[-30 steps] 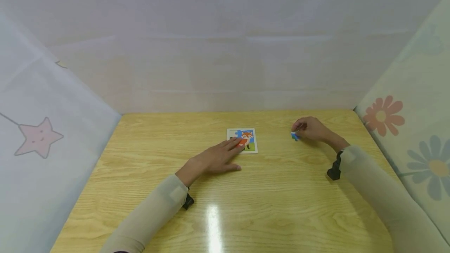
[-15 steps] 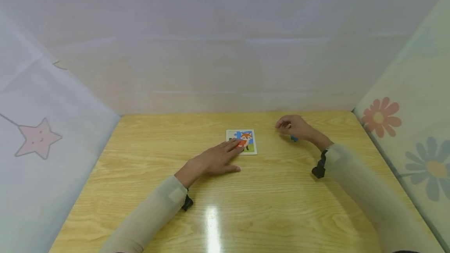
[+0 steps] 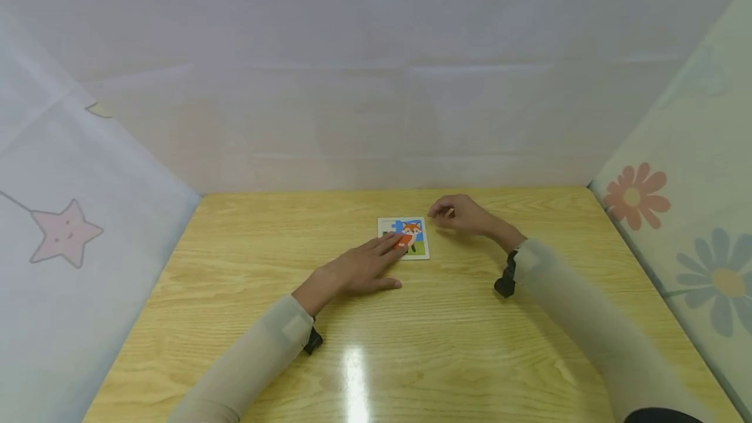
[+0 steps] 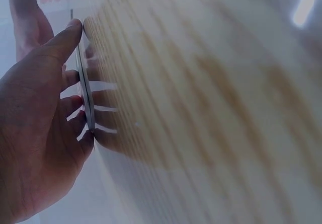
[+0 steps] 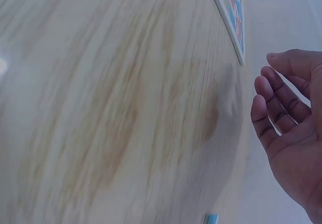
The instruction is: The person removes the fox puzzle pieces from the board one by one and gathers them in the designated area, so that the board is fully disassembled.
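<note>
A small square fox puzzle in a white-edged frame lies on the wooden table, with a pale patch at its upper left. My left hand rests flat on its lower left part, fingers stretched out and hiding some of the picture. In the left wrist view, the fingertips lie over the thin board. My right hand hovers just right of the puzzle, its fingers loosely curled. No piece shows between thumb and fingers in the right wrist view, where the hand is palm-side visible.
A small blue piece lies on the table at the bottom of the right wrist view; my right arm hides it in the head view. Pale cloth walls stand along the back and both sides of the table.
My right hand has moved left from the blue piece toward the puzzle, leaving that piece on the table. My left hand has stayed on the puzzle.
</note>
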`<state>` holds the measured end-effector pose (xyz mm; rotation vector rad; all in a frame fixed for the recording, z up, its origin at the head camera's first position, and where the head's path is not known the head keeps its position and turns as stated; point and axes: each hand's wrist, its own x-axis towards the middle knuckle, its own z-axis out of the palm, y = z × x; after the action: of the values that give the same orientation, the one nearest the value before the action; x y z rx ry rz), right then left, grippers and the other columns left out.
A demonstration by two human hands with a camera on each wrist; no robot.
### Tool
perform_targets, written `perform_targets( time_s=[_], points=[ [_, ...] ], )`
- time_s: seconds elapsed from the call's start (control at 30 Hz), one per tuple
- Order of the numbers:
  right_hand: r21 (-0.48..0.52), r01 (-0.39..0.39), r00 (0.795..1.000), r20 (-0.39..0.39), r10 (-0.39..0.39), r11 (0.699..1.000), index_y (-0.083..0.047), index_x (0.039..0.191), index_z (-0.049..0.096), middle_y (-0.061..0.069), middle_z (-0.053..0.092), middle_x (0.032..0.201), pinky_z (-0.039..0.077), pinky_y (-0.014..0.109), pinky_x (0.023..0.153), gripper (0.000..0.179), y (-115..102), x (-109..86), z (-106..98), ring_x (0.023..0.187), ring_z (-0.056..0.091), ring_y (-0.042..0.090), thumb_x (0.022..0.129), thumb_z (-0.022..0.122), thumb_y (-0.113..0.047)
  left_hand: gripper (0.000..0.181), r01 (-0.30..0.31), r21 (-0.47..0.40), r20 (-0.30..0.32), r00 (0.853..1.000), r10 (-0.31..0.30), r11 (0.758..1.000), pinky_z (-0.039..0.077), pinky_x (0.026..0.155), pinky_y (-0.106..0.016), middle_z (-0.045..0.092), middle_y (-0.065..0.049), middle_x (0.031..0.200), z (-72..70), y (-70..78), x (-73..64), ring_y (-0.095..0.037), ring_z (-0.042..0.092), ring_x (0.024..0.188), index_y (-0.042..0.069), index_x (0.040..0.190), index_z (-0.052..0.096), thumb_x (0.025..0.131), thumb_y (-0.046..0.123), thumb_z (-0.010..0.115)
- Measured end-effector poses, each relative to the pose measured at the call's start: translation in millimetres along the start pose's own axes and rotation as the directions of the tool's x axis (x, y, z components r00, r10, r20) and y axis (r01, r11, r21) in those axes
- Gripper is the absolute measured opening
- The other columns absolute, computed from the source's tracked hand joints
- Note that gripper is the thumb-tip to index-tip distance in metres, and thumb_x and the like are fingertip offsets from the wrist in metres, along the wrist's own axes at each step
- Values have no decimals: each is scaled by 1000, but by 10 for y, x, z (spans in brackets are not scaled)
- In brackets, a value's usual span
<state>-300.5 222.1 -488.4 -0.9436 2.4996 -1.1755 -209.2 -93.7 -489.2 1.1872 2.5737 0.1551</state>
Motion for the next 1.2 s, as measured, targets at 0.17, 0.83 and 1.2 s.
perform_targets(
  time_s=[0.17, 0.83, 1.2],
  points=[
    [13, 17, 1000, 23, -18, 1000, 5, 124, 72, 20, 72, 119, 60, 49, 94, 24, -117, 117, 73, 105, 69, 31, 100, 67, 3, 84, -1, 2, -6, 1000, 1, 1000, 22, 131, -49, 4, -9, 179, -16, 10, -30, -29, 8, 165, 21, 172, 14, 108, 65, 44],
    [-61, 46, 993, 109, -39, 997, 3, 126, 72, 16, 70, 121, 59, 44, 95, 29, -250, 486, 338, 107, 68, 28, 98, 75, 0, 83, -34, 13, -31, 999, 34, 999, 21, 131, -50, 6, -14, 178, -10, 5, -33, -34, 11, 164, 18, 172, 15, 108, 63, 45],
    [-89, 45, 983, 182, -28, 995, 1, 130, 71, 15, 67, 122, 57, 44, 97, 33, -211, 617, 379, 109, 65, 27, 97, 76, -2, 84, -31, 7, -34, 999, 31, 999, 23, 131, -50, 9, -15, 178, -1, -14, -23, -33, 12, 164, 17, 172, 17, 108, 62, 47]
  ],
)
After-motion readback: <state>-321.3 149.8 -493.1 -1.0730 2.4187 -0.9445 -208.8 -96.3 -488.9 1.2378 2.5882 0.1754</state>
